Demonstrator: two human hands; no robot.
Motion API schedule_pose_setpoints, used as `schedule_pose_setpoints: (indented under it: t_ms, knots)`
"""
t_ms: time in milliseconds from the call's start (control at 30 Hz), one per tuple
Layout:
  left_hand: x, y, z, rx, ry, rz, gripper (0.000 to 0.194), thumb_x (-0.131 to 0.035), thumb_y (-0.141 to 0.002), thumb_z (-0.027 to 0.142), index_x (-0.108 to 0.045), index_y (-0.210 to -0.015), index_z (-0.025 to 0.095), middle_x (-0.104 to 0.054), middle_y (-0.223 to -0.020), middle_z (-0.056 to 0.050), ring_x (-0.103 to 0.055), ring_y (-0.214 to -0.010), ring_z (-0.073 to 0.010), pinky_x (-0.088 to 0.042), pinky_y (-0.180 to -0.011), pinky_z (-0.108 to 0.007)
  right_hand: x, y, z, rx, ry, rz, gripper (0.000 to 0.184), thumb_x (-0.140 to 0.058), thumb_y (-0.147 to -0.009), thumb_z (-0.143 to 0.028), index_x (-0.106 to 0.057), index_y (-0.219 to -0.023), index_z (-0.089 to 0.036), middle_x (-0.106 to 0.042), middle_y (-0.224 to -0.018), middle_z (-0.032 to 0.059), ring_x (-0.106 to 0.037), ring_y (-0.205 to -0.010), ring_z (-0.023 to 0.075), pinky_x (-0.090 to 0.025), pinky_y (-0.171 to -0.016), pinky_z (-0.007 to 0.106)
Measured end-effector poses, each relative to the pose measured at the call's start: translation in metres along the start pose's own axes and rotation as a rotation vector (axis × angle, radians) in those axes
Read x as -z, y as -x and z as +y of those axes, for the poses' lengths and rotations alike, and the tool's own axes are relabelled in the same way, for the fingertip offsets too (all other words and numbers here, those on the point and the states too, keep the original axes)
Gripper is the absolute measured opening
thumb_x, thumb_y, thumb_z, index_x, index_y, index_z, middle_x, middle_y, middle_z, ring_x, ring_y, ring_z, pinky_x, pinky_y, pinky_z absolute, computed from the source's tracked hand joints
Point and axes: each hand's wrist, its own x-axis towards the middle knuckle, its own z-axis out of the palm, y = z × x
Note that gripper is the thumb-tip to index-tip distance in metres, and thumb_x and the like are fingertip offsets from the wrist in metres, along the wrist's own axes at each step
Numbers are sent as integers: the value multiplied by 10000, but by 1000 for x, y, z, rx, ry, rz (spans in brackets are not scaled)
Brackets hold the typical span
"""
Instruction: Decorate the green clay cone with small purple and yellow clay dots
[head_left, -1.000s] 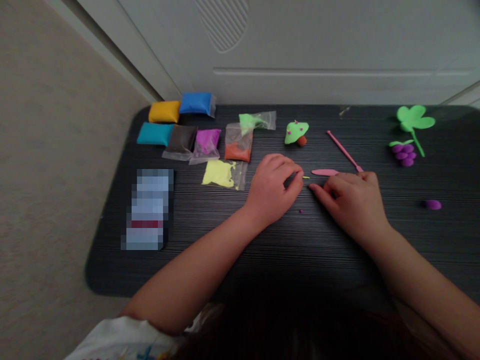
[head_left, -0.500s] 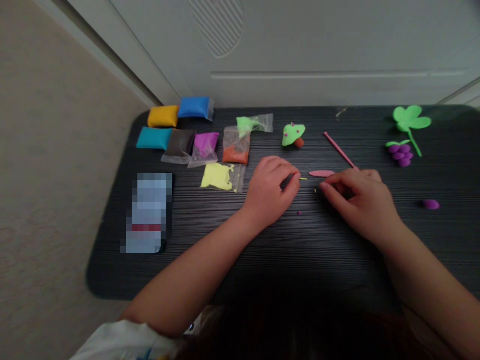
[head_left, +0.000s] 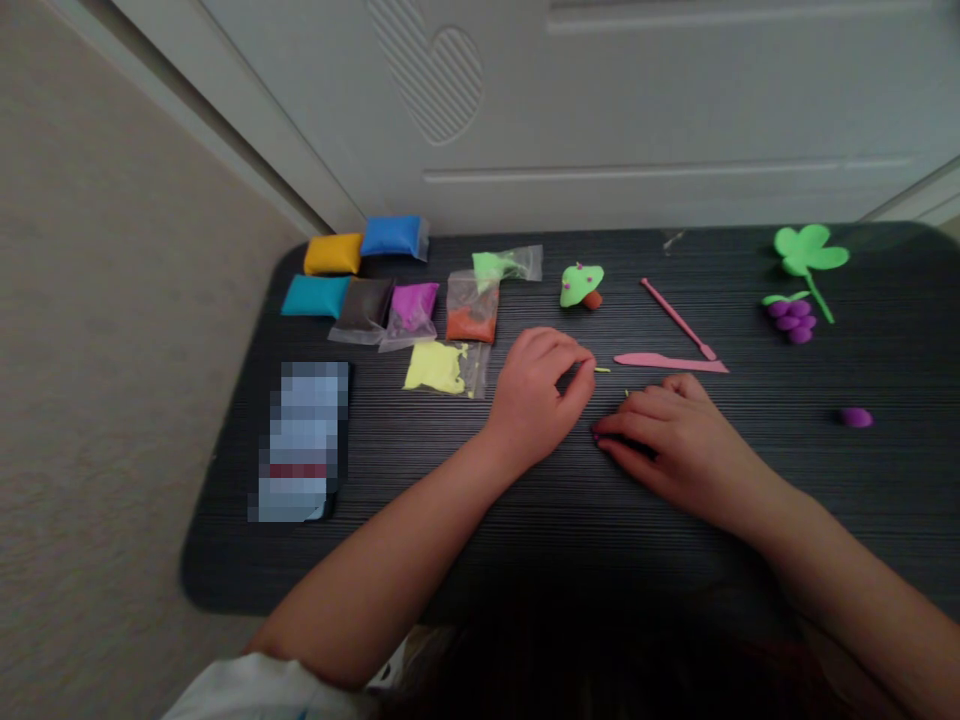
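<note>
My left hand [head_left: 541, 395] pinches one end of a thin yellow strip of clay [head_left: 602, 370], whose other end sticks out to the right of the fingertips. My right hand [head_left: 664, 435] rests low on the table, thumb and forefinger closed round a tiny purple bit of clay [head_left: 596, 434]. Just behind its fingers lies a yellow crumb of clay [head_left: 627, 393], partly hidden. Beyond it are a pink clay knife [head_left: 670, 362] and a thin pink modelling stick [head_left: 677, 317]. A clay mushroom [head_left: 581, 286] with green cap, purple dots and brown stem lies behind my left hand.
Several clay packs, among them an opened yellow bag [head_left: 435, 367] and a purple bag [head_left: 412, 305], cover the back left. A phone [head_left: 304, 440] lies nearer. At right are a green clay flower [head_left: 810, 252], purple clay grapes [head_left: 793, 320] and a purple oval lump [head_left: 856, 418]. A white door stands behind.
My right hand has moved off the pink knife, leaving a yellow crumb on the table, and come left and nearer to the purple bit, closing on it. My left hand keeps its pinch.
</note>
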Motion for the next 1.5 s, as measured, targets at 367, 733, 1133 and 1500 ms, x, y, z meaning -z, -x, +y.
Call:
schedule_pose_setpoints:
  t_ms: [367, 733, 1133, 1500]
  knots:
    - [2, -1, 2, 11, 12, -10, 114, -489, -804, 196, -599, -798, 165, -631, -813, -37, -528, -886, -162, -425, -841, -357, 0, -2, -2, -25, -52, 8, 179, -451, -849, -275, -614, -910, -235, -605, -808, 14, -517, -795, 153, -254, -772, 341]
    - [2, -1, 2, 12, 17, 6, 99, -502, -797, 185, -599, -800, 165, -629, -812, -42, -523, -886, -166, -432, -845, -357, -4, -3, -7, -29, -35, 70, 143, -464, -842, -238, -604, -862, -212, -597, -770, 18, -518, -770, 151, -263, -755, 328]
    - [3, -2, 3, 27, 63, 6, 105, -505, -792, 193, -607, -797, 170, -631, -806, -45, -526, -883, -174, -425, -841, -372, 5, 0, 6, -66, -54, 232, 142, -484, -836, -255, -606, -902, -223, -637, -874, 12, -545, -888, 159, -298, -803, 333]
    - [7, 1, 12, 143, 279, -63, 147, -510, -792, 216, -629, -864, 167, -616, -844, -60, -531, -845, -172, -412, -810, -331, 10, 1, 10, -94, -69, 478, 115, -550, -797, -216, -593, -903, -223, -639, -869, 2, -564, -847, 139, -336, -799, 327]
